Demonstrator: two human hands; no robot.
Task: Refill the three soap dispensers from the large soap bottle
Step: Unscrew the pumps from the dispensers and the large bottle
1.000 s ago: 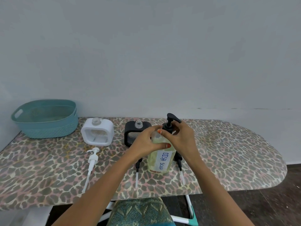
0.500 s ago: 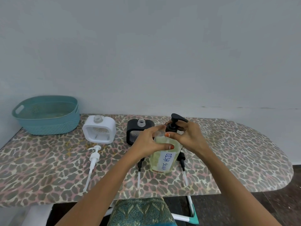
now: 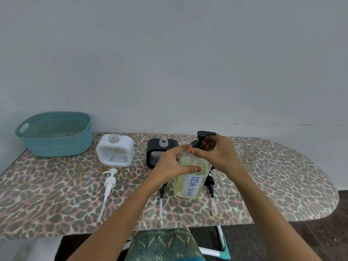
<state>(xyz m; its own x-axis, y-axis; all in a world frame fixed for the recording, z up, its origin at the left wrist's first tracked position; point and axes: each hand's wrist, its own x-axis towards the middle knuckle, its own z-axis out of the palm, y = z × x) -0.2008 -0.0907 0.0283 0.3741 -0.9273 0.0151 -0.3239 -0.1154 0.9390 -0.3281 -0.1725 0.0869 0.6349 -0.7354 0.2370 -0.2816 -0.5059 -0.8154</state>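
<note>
The large soap bottle (image 3: 190, 180) is gripped around its shoulder by the left hand (image 3: 172, 166); its black pump (image 3: 202, 138) is pinched at the collar by the right hand (image 3: 218, 154).

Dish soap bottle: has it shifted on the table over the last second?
No. The dish soap bottle stands in the same spot, just in front and to the right of the black dispenser, with the same offset in every frame.

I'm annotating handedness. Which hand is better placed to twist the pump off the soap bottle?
The right hand: it grips the pump at its collar, while the left hand holds the bottle.
</note>
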